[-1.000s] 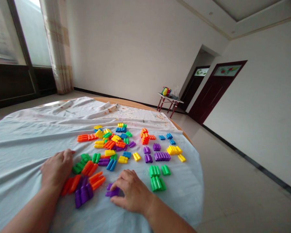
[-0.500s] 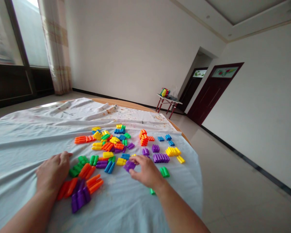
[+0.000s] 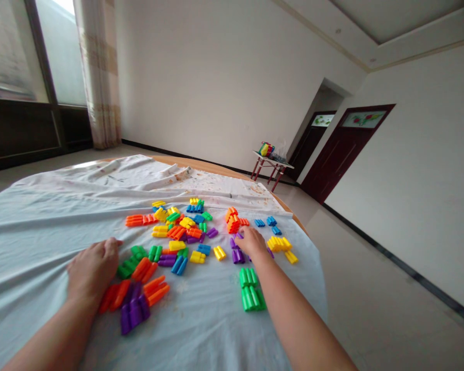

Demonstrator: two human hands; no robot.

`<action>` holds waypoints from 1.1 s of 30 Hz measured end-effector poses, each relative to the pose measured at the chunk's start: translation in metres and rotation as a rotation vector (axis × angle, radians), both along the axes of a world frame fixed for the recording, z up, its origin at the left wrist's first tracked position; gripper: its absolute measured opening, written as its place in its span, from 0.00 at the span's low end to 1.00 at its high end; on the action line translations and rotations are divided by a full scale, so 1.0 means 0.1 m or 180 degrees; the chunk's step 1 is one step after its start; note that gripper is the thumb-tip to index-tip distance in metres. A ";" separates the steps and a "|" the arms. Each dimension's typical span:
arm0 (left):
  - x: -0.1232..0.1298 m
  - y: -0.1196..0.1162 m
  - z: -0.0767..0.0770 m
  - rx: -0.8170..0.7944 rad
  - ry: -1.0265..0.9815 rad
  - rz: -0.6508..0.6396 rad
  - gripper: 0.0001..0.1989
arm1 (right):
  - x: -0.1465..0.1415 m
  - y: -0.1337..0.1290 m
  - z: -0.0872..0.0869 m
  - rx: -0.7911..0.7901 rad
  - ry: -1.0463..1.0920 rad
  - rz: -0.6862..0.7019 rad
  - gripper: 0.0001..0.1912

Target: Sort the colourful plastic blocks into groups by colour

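My left hand (image 3: 95,265) rests palm down on the cloth with its fingers stretched out, holding nothing. Close to its fingertips lie green blocks (image 3: 128,267) and orange blocks (image 3: 144,270); a joined purple piece (image 3: 134,313) lies nearer me. Further right, my right hand (image 3: 253,242) reaches down over the purple blocks, thumb and fingers closed on a purple building block (image 3: 238,236). Another purple block (image 3: 237,256) sits just below the fingers. The hand and wrist hide part of the purple group. Beside my right forearm are green blocks (image 3: 251,291).
A mixed pile of coloured blocks (image 3: 185,222) spreads over the middle of the cloth (image 3: 201,330). Stacked orange blocks (image 3: 232,221) stand beyond my right hand. Blue blocks (image 3: 271,221) and yellow blocks (image 3: 279,243) lie near the table's right edge. A small side table (image 3: 274,161) stands behind.
My right hand has moved right and away from me, carrying a purple block from the mixed pile to the purple group. A yellow block and more green blocks are uncovered. My left hand stays put.
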State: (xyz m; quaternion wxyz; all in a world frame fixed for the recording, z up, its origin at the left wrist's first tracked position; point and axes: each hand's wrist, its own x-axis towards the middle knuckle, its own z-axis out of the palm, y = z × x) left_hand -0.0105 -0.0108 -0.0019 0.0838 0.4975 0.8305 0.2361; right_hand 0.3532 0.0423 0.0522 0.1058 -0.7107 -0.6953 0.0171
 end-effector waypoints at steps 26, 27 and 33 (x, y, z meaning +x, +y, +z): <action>0.06 -0.06 0.03 0.0312 -0.0006 -0.0036 0.26 | -0.63 -0.42 -0.15 -0.0214 -0.0184 0.1666 0.17; 0.06 -0.07 0.03 0.0324 0.0004 -0.0043 0.26 | -0.65 -0.45 -0.15 -0.0227 -0.0147 0.1739 0.18; 0.08 -0.08 0.02 0.0385 0.0078 -0.0014 0.26 | -0.87 -0.64 -0.08 0.0208 0.0344 0.1760 0.16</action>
